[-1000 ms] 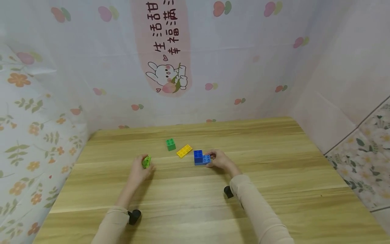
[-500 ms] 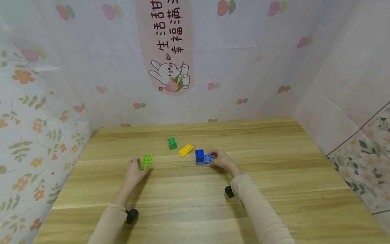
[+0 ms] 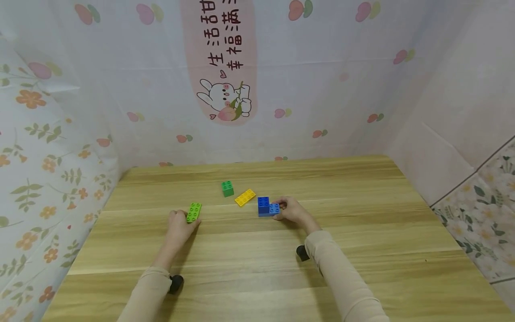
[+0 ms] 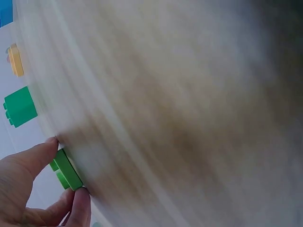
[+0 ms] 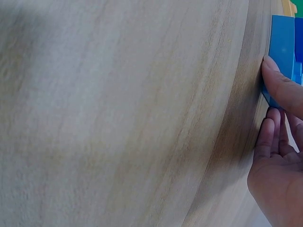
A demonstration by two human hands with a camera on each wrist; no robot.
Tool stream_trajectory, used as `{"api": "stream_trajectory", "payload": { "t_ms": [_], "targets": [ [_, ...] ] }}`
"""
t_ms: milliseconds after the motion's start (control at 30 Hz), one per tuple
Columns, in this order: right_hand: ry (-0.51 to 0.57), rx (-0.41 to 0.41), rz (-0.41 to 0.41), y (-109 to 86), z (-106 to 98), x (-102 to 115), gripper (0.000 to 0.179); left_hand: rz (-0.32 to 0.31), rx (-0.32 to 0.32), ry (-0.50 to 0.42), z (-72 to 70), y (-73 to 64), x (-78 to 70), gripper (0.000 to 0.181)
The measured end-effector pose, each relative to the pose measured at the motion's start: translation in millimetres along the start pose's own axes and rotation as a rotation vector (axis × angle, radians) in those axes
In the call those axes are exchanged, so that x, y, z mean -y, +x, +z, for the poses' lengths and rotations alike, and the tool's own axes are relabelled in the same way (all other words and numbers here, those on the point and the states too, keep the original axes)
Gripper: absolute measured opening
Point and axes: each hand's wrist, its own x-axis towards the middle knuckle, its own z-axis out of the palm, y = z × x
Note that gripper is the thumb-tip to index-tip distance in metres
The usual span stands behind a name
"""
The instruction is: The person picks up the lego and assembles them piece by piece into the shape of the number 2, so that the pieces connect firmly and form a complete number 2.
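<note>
In the head view my left hand point(image 3: 179, 226) has its thumb and fingers at opposite ends of a thin lime-green toy brick point(image 3: 194, 212), studs up at the left of the table. The left wrist view shows that lime-green brick point(image 4: 66, 170) between thumb and fingertips. My right hand point(image 3: 293, 210) pinches the right end of a light blue brick point(image 3: 274, 209). A square dark blue brick point(image 3: 263, 205) is stacked on the left half of the light blue one. From the right wrist, the thumb lies along the light blue brick's side point(image 5: 282, 47).
Farther back on the wooden table point(image 3: 257, 277) stands a square green brick point(image 3: 227, 188). A flat yellow brick point(image 3: 245, 197) lies slanted between it and the blue stack. A patterned cloth point(image 3: 281, 80) hangs behind the table's far edge.
The lime-green brick, earlier tilted and partly covered by the left hand, now lies flat with its studs in view. The left hand has shifted slightly left. My right hand keeps its hold.
</note>
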Motion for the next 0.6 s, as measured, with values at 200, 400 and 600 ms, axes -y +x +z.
{"api": "stream_trajectory", "payload": {
  "t_ms": [200, 400, 600],
  "targets": [
    [0.012, -0.006, 0.007, 0.0, 0.7, -0.7, 0.045, 0.008, -0.003, -0.010, -2.0, 0.4, -0.5, 0.045],
    [0.021, -0.007, 0.009, 0.6, 2.0, -2.8, 0.044, 0.011, 0.002, -0.034, -4.0, 1.5, -0.6, 0.042],
    [0.022, -0.008, -0.012, -1.3, 0.6, -2.1, 0.045, 0.003, 0.003, -0.053, -5.8, 3.8, -7.2, 0.047]
  ]
}}
